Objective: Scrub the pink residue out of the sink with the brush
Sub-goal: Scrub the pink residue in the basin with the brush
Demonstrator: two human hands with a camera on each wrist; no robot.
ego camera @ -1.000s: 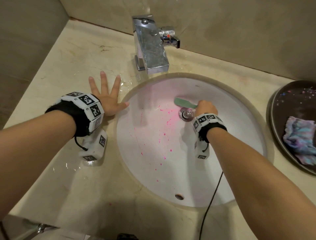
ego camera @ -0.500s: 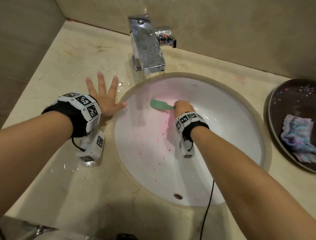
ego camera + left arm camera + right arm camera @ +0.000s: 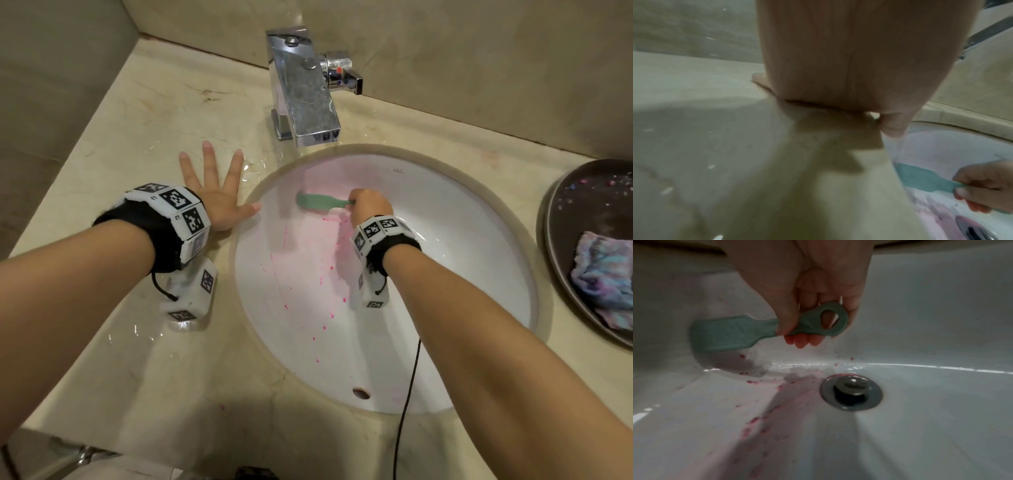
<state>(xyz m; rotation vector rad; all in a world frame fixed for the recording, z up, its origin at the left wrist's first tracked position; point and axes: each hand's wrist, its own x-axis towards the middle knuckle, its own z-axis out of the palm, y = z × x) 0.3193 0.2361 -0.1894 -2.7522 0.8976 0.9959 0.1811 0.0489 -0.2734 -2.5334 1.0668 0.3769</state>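
Note:
A white oval sink [image 3: 479,240] is sunk into the beige counter. Pink residue [image 3: 308,260] smears and speckles its left half and runs toward the drain [image 3: 851,393]. My right hand [image 3: 368,205] grips the handle of a green brush [image 3: 317,202], whose head lies against the upper left wall of the basin [image 3: 723,335]. The brush [image 3: 927,178] and the right hand [image 3: 986,183] also show in the left wrist view. My left hand [image 3: 219,192] lies flat on the wet counter left of the sink, fingers spread, thumb at the rim.
A chrome faucet [image 3: 303,89] stands behind the sink. A dark round tray [image 3: 582,212] at the right holds a blue-purple cloth [image 3: 606,277]. A black cable [image 3: 407,394] hangs over the sink's front rim. An overflow hole [image 3: 361,393] sits near the front. Walls enclose the counter at back and left.
My right hand has swept the brush from over the drain leftward and up the basin's far left wall. The left hand has stayed flat on the counter.

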